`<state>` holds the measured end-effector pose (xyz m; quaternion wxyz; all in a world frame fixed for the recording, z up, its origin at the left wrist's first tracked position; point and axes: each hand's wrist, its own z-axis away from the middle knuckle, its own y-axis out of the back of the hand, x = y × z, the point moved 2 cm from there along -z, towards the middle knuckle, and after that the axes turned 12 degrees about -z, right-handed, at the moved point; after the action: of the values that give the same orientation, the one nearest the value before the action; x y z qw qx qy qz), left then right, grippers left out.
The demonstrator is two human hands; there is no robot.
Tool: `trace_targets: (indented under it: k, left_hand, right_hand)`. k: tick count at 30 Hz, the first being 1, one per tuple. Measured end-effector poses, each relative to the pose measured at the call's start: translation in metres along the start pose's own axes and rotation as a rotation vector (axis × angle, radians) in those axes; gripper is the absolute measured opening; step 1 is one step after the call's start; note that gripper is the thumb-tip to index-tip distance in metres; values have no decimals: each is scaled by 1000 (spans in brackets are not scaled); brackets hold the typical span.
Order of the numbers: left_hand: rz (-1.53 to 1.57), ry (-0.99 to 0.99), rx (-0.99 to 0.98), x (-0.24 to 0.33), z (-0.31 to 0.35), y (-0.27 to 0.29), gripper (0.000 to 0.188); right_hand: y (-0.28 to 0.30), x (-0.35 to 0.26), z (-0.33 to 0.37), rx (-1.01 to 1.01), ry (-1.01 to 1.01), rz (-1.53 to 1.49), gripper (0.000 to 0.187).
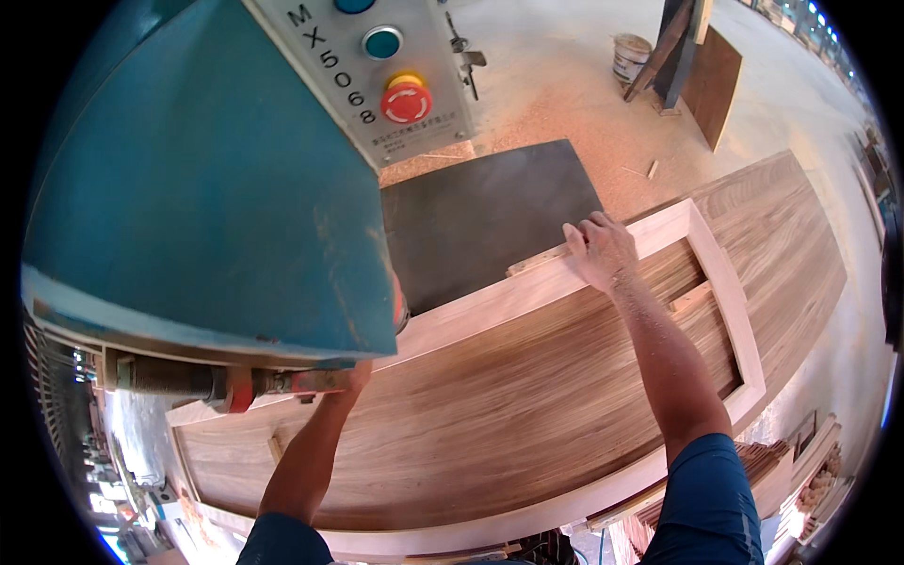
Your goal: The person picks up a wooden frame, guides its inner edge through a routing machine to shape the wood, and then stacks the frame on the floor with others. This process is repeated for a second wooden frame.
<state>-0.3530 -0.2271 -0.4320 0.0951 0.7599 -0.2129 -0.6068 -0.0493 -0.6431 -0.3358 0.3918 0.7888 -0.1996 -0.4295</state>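
Note:
A long pale wooden frame (532, 292) lies over a brown wood-grain board (471, 405) beneath the blue machine head (217, 207). My right hand (603, 252) grips the frame's far rail near its right end, fingers curled over the outer edge and the thumb toward the left. Close to the machine's lower edge is my left hand (358, 379), beside the near side of the far rail. The machine hides its fingers, so their hold cannot be made out. Beyond the rail is the dark flat machine table (480, 217).
The machine's control panel (377, 75) carries blue-green buttons and a red emergency stop button (407, 100). Reddish sawdust (556, 122) covers floor beyond the table. A white bucket (631, 56) and a leaning brown panel (711, 89) stand farther off. Stacked wood strips (791, 471) lie at near right.

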Motion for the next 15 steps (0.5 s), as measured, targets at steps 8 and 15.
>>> trace_targets:
  k: [8, 15]
  left_hand:
    - [-288, -113, 21, 11, 25, 13, 23]
    - [63, -53, -298, 8, 56, -34, 21]
  right_hand:
    - [6, 1, 9, 20, -30, -98, 40]
    - [9, -7, 9, -13, -31, -104, 44]
